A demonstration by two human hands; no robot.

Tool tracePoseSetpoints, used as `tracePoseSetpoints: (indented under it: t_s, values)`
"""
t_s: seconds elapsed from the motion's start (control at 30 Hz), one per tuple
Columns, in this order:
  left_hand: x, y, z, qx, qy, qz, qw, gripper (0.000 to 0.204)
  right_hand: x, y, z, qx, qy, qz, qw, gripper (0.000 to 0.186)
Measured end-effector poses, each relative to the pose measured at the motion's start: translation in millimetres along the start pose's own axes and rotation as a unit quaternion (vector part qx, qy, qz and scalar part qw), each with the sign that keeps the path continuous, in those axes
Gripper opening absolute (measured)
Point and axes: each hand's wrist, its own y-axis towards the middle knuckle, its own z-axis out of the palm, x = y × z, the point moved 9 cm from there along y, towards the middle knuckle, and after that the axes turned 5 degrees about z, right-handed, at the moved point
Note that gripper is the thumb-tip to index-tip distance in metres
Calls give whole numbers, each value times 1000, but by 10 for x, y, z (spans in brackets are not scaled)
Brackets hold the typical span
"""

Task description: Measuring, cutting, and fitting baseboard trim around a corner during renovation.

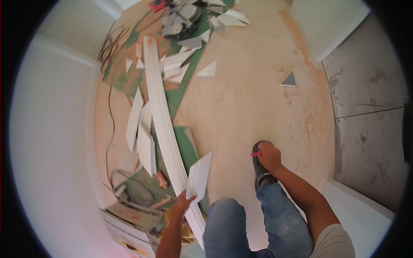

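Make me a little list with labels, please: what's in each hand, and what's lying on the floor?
Left hand: holding the lower end of a slanted white piece
Right hand: holding a slim red object, in front of a dark shoe
Longest thing: ridged white board
Partly under it: green sheet
Lone scrap, right: grey triangle
Far end: a machine, too blurry to name

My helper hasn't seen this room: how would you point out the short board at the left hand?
Find the long white board running toward the person's knees. At its near part, the left hand holds a short white board with a slanted far end. Unlike it, the other white offcuts lie loose, untouched.
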Motion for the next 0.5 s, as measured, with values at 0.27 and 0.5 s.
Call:
tracePoseSetpoints:
  t_s: [0.27, 0.5]
  values:
    - [-3554, 1459, -1213, -65, 350, 173, 918, 40, -199, 598, -240, 16, 150, 29, 988, 16]
    - [-5329, 2311, -1822, -156, 321, 286, 889, 37, -967, 3083, -344, -71, 45, 111, 990, 14]
